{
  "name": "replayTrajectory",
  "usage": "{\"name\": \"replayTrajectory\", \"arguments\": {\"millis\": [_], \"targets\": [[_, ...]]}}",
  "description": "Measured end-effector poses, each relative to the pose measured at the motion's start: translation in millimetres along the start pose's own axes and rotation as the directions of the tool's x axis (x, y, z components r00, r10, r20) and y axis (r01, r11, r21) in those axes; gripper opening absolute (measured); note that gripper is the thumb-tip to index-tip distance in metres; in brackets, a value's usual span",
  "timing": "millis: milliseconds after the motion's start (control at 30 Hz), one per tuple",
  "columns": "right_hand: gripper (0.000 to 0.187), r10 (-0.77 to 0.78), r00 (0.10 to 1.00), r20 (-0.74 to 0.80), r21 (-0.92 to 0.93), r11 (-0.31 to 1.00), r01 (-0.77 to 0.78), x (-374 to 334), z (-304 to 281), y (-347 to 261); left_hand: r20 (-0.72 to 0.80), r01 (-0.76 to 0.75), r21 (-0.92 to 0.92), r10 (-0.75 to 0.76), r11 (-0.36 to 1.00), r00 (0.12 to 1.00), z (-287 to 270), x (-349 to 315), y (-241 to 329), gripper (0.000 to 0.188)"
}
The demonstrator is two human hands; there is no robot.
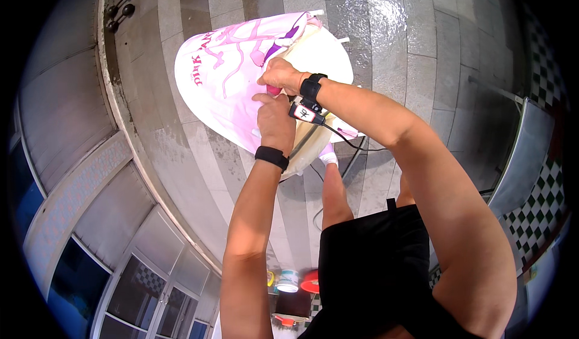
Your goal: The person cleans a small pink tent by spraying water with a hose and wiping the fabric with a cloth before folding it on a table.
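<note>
A pink and white cloth (223, 80) with a cartoon print hangs spread out in front of me, with a cream-coloured cloth (322, 53) behind it. My left hand (274, 122) grips the pink cloth near its middle. My right hand (280, 77), just above the left, pinches a small pink clip-like object against the same cloth. Both wrists wear black bands. A small black device with a cable (306, 113) hangs from my right wrist.
Below lies a wet tiled floor (386, 31). A concrete ledge (129, 116) and a building front with glass doors (151, 291) run along the left. Coloured buckets (289, 280) stand at the bottom. A checkered wall (537, 200) is on the right.
</note>
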State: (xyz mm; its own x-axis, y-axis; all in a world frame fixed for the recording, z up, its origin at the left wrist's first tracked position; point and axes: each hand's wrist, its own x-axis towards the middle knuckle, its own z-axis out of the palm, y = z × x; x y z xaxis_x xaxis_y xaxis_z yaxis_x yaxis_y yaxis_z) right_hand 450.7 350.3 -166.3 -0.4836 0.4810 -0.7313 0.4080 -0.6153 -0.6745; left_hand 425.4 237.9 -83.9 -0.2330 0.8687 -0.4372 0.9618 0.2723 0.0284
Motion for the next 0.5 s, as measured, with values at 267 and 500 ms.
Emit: {"name": "replayTrajectory", "arguments": {"millis": [267, 500], "targets": [[0.015, -0.033, 0.995, 0.09, 0.39, 0.921, -0.005, -6.8, 8.9, -1.6, -0.012, 0.081, 0.211, -0.08, 0.974, 0.997, 9.3, 25.3, -28.4, 0.014], [0.025, 0.089, 0.994, -0.06, 0.927, 0.373, 0.022, 50.5, -40.8, 30.2, 0.052, 0.035, 0.206, -0.047, 0.978, 0.998, 4.2, 5.6, -36.8, 0.013]]}}
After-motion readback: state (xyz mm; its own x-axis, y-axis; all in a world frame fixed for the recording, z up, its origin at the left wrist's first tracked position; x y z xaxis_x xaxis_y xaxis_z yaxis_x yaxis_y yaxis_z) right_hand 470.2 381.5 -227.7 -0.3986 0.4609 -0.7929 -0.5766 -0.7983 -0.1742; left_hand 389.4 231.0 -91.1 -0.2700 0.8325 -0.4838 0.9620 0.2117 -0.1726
